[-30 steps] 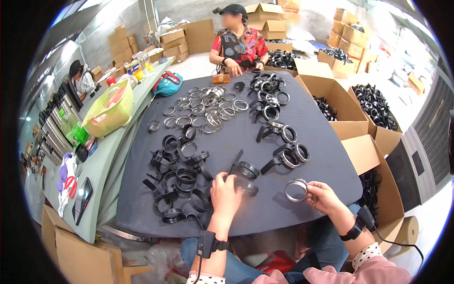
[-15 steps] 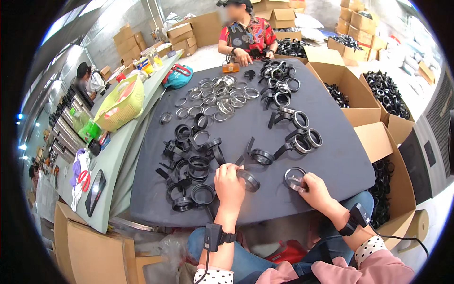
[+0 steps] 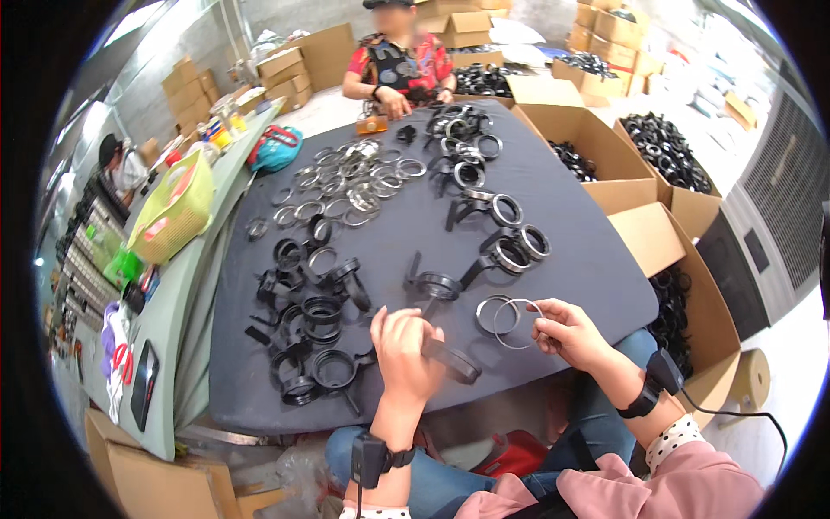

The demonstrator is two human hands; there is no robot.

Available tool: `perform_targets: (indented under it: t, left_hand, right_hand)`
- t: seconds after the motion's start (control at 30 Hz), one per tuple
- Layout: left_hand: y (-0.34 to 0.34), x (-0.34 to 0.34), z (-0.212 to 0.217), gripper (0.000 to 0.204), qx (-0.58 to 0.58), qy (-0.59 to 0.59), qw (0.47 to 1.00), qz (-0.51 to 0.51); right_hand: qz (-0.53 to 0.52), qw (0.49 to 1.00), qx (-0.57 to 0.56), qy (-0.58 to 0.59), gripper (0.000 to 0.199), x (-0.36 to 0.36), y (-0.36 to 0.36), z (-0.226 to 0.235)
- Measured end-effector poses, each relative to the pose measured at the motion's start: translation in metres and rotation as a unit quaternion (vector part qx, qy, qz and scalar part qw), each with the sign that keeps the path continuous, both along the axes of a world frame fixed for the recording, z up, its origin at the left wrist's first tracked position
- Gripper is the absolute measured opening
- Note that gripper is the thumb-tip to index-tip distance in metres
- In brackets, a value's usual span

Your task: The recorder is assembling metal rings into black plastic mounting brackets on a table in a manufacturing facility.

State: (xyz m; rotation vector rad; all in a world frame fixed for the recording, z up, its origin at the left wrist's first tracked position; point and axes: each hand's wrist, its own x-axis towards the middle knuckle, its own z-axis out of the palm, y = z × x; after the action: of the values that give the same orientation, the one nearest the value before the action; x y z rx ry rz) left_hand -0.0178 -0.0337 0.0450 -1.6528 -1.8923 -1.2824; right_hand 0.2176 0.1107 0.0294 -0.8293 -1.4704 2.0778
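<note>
My left hand point(image 3: 405, 353) is closed around a black ring-shaped part point(image 3: 456, 360), blurred by motion, above the near edge of the dark table. Between thumb and fingers, my right hand point(image 3: 566, 334) pinches a thin silver metal ring point(image 3: 512, 347), tilted up so its round opening shows. Just behind it a wider metal ring point(image 3: 479, 318) lies on the table, partly overlapped by the thin one in view. Beyond my left hand rests a black ring with a handle point(image 3: 437, 285). To the left is a heap of black handled rings point(image 3: 322, 313).
Loose silver rings point(image 3: 350, 177) are piled mid-table. Black parts with metal rings point(image 3: 508, 251) line the right side. Cardboard boxes point(image 3: 711, 298) of black parts flank the table. A co-worker point(image 3: 402, 65) sits opposite. A green side table point(image 3: 194, 346) holds a yellow basket point(image 3: 173, 216).
The view has swung right, so the table appears further left. My right hand has drawn the thin ring partly away from the wider one and tilted it up. My left hand still holds the black ring.
</note>
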Motion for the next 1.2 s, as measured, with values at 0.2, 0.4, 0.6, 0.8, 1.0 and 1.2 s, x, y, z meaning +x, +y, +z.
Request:
perform_targets:
  t: [0.2,0.4,0.6,0.8,1.0,1.2]
  left_hand:
    - [0.001,0.029,-0.022,0.021,-0.298,0.048,0.949,0.095]
    - [0.001,0.031,-0.011,0.041,-0.404,-0.015,0.913,0.057]
    - [-0.008,0.003,-0.006,0.053,-0.409,-0.101,0.904,-0.065]
    - [-0.004,0.003,-0.026,0.032,-0.368,-0.138,0.915,-0.092]
    - [0.002,0.026,-0.01,0.024,-0.176,0.058,0.975,-0.12]
    - [0.005,0.037,-0.026,0.026,-0.259,-0.29,0.9,-0.196]
  right_hand:
    - [0.006,0.981,0.085,-0.175,0.039,0.026,0.018,-0.017]
    - [-0.019,0.781,0.564,-0.267,0.078,0.032,0.006,-0.02]
    - [0.039,0.729,0.657,-0.187,0.069,0.015,-0.007,-0.031]
    - [-0.062,0.564,0.807,-0.165,0.066,0.014,-0.013,-0.019]
    - [-0.081,0.593,0.79,-0.13,0.075,0.014,-0.012,-0.011]
    - [-0.124,0.727,0.675,-0.011,0.108,0.011,-0.007,-0.004]
